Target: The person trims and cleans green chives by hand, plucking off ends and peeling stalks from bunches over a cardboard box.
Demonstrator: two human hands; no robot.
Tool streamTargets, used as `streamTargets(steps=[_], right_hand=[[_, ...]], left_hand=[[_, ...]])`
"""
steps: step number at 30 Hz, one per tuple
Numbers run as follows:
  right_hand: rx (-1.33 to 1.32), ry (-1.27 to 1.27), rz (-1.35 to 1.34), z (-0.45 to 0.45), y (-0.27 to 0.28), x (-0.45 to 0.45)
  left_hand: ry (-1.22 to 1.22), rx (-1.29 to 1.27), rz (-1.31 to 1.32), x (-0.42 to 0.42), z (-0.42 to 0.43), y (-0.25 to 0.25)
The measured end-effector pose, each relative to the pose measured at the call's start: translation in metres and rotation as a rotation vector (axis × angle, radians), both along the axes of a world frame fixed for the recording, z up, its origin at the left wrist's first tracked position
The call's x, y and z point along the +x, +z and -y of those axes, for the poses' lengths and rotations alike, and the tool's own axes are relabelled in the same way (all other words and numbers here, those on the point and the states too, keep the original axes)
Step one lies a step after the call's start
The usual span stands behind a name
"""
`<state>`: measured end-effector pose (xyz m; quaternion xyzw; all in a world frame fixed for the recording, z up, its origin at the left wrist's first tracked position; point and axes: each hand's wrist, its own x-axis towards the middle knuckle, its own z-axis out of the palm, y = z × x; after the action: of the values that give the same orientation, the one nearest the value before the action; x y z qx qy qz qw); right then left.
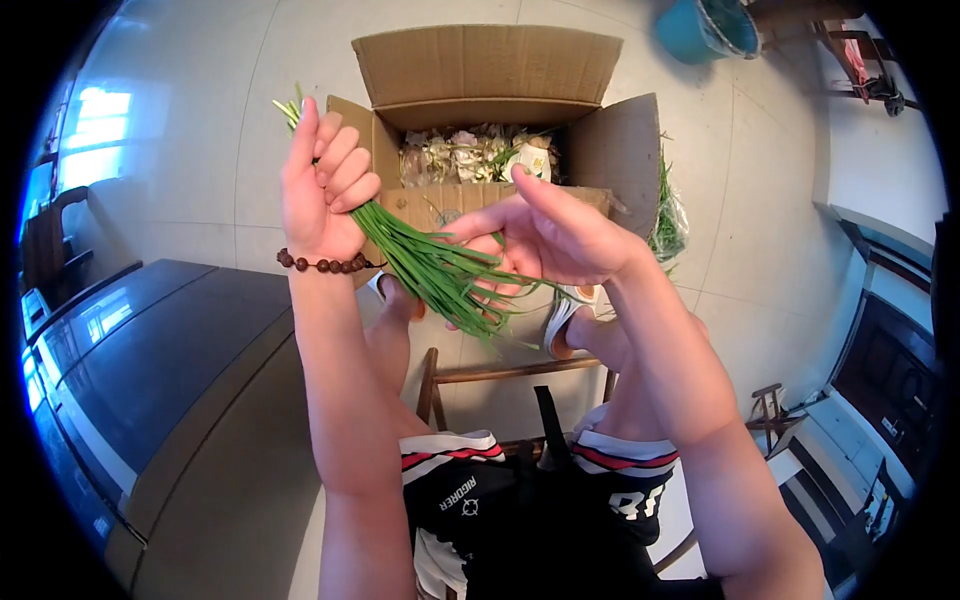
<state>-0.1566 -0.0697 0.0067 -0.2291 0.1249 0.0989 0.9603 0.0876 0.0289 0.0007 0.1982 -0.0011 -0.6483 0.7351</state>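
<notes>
The left hand (335,185) is clenched around a bundle of long green stalks (430,265), its thumb pointing up. The pale stem ends stick out above and behind this fist, and the leaves slant down and across towards the right hand (545,235). That hand is open, its thumb raised and its fingers spread and slightly curved. The loose leaf tips hang in front of its fingers and partly cover them; whether the fingers press on any leaf, I cannot tell. A bracelet (320,264) of dark brown beads circles the left wrist.

Just beyond the hands, an open cardboard box (490,70) stands on the tiled floor (780,150), its flaps spread outward. Inside it lie pale, crumpled scraps (470,155), some clear plastic and a few green pieces. To the right of the box, beyond the right hand, is a clear plastic bag (676,232) with more greens in and around it. Farther off on that side is a blue bucket (700,30).

Below the hands, on the near side, are the person's feet in light footwear (570,318), a wooden bar (515,372) belonging to a frame, and black shorts (480,490) with red and white trim. Left of the left forearm is a dark, glossy tabletop (170,320). Small wooden furniture (772,415) stands well to the right of the right forearm.
</notes>
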Motion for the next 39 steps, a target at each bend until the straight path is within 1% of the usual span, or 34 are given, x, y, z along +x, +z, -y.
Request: streamTargets(steps=[1,2,3,7,9,10,12,14,16,18,22,25,27,28,30,34,36,37,39], right_hand=[[0.001,0.003,-0.001,0.000,0.002,0.000],[-0.056,0.013,-0.003,0.001,0.006,0.000],[-0.113,0.023,-0.005,0.002,0.008,0.000],[-0.193,0.004,0.061,0.007,0.009,-0.002],[-0.361,0.076,0.157,0.010,0.015,-0.001],[-0.361,0.080,0.157,0.009,0.017,0.000],[-0.227,0.031,0.176,0.006,0.021,0.001],[-0.214,0.033,0.176,0.007,0.019,0.001],[-0.199,0.033,0.175,0.008,0.019,0.000],[-0.169,0.001,0.116,0.008,0.024,-0.002],[-0.193,0.002,0.132,0.010,0.025,-0.002],[-0.266,-0.020,0.114,0.009,0.023,0.000],[-0.369,-0.078,0.076,0.006,0.026,0.003],[-0.370,-0.076,0.077,0.004,0.030,0.005],[-0.565,-0.224,-0.031,-0.001,0.038,0.008],[-0.653,-0.223,-0.041,-0.001,0.025,0.004],[-0.786,-0.262,-0.012,-0.002,0.021,0.005],[-0.787,-0.261,-0.012,-0.003,0.022,0.006],[-0.901,-0.279,-0.062,-0.005,0.024,0.007]], left_hand=[[-0.002,-0.041,-0.011,0.002,-0.001,-0.002],[0.002,-0.042,-0.012,0.004,-0.002,-0.003],[0.036,-0.039,-0.016,0.006,-0.003,-0.004],[0.124,0.004,-0.006,0.012,-0.006,-0.007],[0.157,0.005,-0.008,0.013,-0.006,-0.007],[0.189,0.005,-0.008,0.013,-0.007,-0.007],[0.238,0.023,0.020,0.014,-0.008,-0.007],[0.285,0.040,0.049,0.015,-0.009,-0.007],[0.314,0.018,0.016,0.017,-0.010,-0.007],[0.336,0.022,0.021,0.015,-0.010,-0.004],[0.370,0.017,0.008,0.014,-0.010,-0.003],[0.372,-0.009,0.004,0.015,-0.010,-0.004],[0.382,-0.020,-0.002,0.015,-0.011,-0.003],[0.392,-0.029,-0.007,0.015,-0.011,-0.002],[0.408,-0.027,0.001,0.016,-0.012,-0.002],[0.429,-0.047,0.005,0.018,-0.013,-0.003],[0.433,-0.054,-0.002,0.020,-0.014,-0.004],[0.435,-0.061,-0.009,0.020,-0.014,-0.004],[0.441,-0.060,-0.003,0.020,-0.015,-0.004]])
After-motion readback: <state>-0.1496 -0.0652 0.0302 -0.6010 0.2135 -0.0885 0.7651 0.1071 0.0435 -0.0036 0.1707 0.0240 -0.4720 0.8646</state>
